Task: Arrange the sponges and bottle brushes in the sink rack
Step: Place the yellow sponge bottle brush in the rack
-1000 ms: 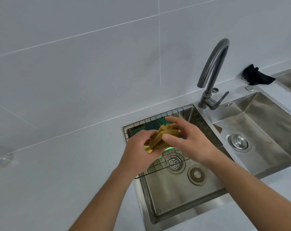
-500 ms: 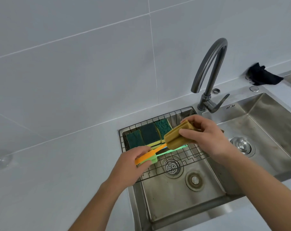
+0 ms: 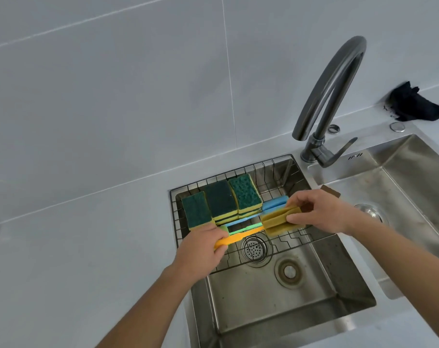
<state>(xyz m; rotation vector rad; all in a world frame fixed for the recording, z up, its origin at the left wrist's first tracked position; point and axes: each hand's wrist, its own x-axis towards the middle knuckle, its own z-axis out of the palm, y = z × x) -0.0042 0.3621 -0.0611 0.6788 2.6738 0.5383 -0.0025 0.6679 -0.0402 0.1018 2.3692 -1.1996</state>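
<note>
1. The wire sink rack [image 3: 283,172] sits across the far half of the left sink basin [image 3: 276,297], its back rim against the basin's rear wall and its front edge ending just before the round drain strainer [image 3: 255,248].
2. Three green-and-yellow sponges [image 3: 221,202] stand side by side in the rack's far-left part, leaning toward the rear; the leftmost is close to the rack's left wall.
3. A blue bottle brush [image 3: 275,202] lies just in front of the sponges, its head pointing right.
4. The left hand [image 3: 201,249] has its grip pinched round the orange handle [image 3: 241,234] near the rack's front-left corner; a green handle [image 3: 243,226] runs alongside it, touching or nearly so.
5. The right hand [image 3: 321,212] grips the tan brush heads [image 3: 278,222], thumb in front and fingers curled over the top; whether both heads are in that grip is hard to tell.
6. Bare wire shows in the rack's right part behind the right hand, up to its right wall.
7. The grey faucet [image 3: 331,96] arches over the rack's far-right corner, its lever pointing toward the right basin [image 3: 401,184].
8. A black cloth [image 3: 412,102] lies on the white surface [image 3: 75,247] at the far right, well apart from the rack.
</note>
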